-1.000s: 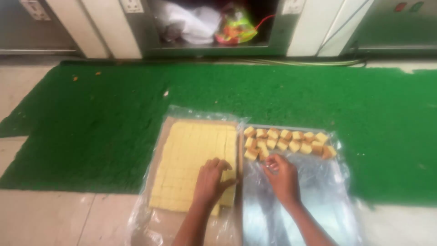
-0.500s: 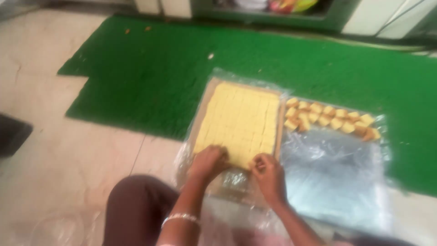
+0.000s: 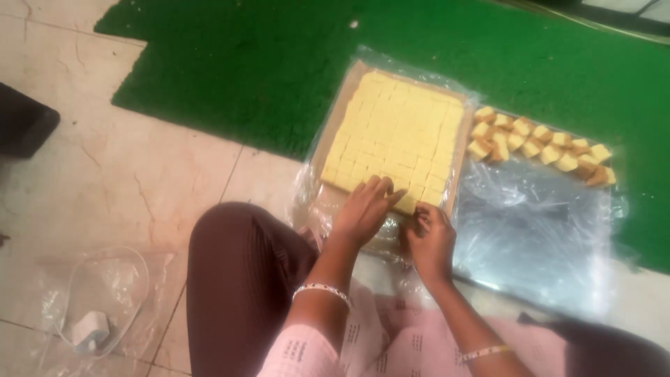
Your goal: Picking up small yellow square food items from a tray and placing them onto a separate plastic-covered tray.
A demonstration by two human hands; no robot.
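Fingers of the left hand (image 3: 364, 208) are lying spread and flat on the near edge of the cut yellow cake slab (image 3: 396, 139). Just right, the right hand (image 3: 430, 237) is pinching a corner cube there. Loose cake cubes (image 3: 537, 143) are lining the far edge of the plastic-covered tray (image 3: 537, 237) at right.
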